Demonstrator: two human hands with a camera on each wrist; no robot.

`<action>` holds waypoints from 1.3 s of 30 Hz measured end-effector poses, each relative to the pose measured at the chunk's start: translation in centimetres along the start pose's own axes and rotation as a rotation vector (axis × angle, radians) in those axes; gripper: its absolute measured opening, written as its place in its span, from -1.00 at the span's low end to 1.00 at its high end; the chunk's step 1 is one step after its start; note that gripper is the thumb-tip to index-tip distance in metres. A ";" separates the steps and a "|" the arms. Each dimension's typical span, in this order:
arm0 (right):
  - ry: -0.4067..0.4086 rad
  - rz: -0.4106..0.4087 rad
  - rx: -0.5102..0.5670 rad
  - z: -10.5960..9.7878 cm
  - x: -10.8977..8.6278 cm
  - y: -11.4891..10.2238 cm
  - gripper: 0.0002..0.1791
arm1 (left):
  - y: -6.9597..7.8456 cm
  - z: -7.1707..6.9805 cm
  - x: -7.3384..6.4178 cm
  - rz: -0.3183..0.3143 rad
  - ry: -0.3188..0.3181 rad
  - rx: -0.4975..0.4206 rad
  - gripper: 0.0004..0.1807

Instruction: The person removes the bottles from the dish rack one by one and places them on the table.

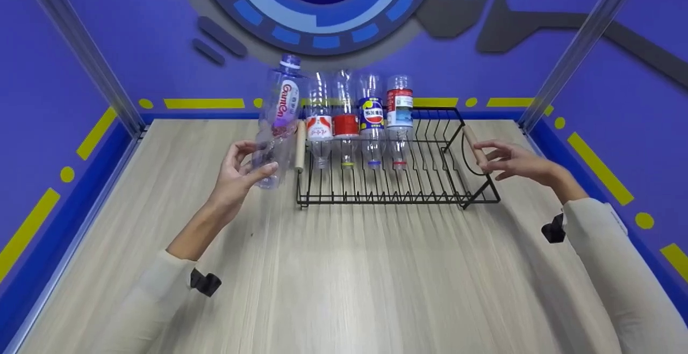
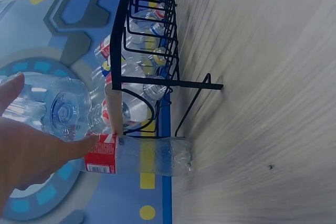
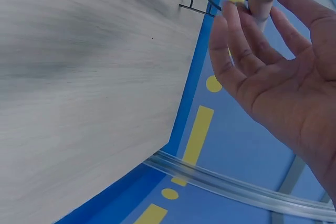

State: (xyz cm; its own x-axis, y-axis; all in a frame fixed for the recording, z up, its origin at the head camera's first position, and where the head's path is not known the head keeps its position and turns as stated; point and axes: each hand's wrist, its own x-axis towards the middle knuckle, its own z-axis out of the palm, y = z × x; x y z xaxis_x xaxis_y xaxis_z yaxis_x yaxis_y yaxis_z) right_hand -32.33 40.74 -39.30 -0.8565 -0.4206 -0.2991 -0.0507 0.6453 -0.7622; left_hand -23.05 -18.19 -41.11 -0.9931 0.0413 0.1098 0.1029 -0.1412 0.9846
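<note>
In the head view my left hand [image 1: 234,174] holds a large clear plastic bottle [image 1: 269,109] with a pink-and-white label, slightly tilted, its neck up. Its round base [image 2: 65,111] shows in the left wrist view. Just right of it stands a black wire rack [image 1: 376,199] with a wooden handle at each end. Several smaller empty bottles stand neck-down in the rack, among them one with a blue label [image 1: 372,113]. My right hand [image 1: 513,161] grips the right wooden handle [image 1: 474,144] with its fingertips; fingers lie on both sides of that handle in the right wrist view.
Another clear bottle with a red label [image 2: 101,155] stands on the table beside the rack's left end, largely hidden behind the held bottle in the head view. The pale wood table [image 1: 344,279] meets blue printed panels [image 1: 172,64] at the back and sides.
</note>
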 end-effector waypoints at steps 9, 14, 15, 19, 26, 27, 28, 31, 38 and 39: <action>-0.033 0.030 0.008 -0.1 -0.2 0.1 -0.25 | -0.5 -1.2 0.5 -0.028 0.044 -0.174 -0.19; -0.032 0.037 0.011 -0.1 -0.2 0.2 -0.24 | -0.7 -1.8 0.6 -0.025 0.027 -0.131 -0.10; -0.032 0.039 0.014 -0.1 -0.2 0.3 -0.24 | -0.8 -1.9 0.6 -0.023 0.030 -0.120 -0.11; -0.032 0.042 0.034 0.0 -0.2 0.5 -0.26 | -1.2 -2.3 0.8 -0.023 0.060 -0.076 -0.13; -0.025 0.028 0.073 0.3 -0.1 1.2 -0.28 | -1.8 -2.8 1.1 0.003 0.119 -0.005 -0.13; -0.022 0.029 0.079 0.3 -0.1 1.2 -0.28 | -1.8 -3.0 1.2 0.006 0.128 0.011 -0.13; -0.020 0.033 0.083 0.4 -0.1 1.3 -0.28 | -1.9 -3.1 1.2 0.005 0.137 0.038 -0.13; -0.016 0.045 0.096 0.4 -0.1 1.5 -0.27 | -2.3 -3.6 1.6 0.005 0.158 0.123 -0.12; -0.017 0.048 0.128 0.4 0.0 1.8 -0.28 | -3.9 -5.1 2.8 -0.001 0.213 0.389 -0.11; -0.016 0.049 0.130 0.5 0.0 1.9 -0.27 | -4.2 -5.3 3.0 -0.009 0.221 0.419 -0.11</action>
State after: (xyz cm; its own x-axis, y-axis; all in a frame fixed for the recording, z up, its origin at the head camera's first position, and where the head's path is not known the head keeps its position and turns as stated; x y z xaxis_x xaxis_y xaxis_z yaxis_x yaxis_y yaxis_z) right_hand -32.15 41.65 -40.97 -0.8478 -0.4014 -0.3466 0.0592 0.5778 -0.8141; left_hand -26.77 -22.71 -45.63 -0.9775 -0.1776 0.1137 0.0624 0.2711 0.9605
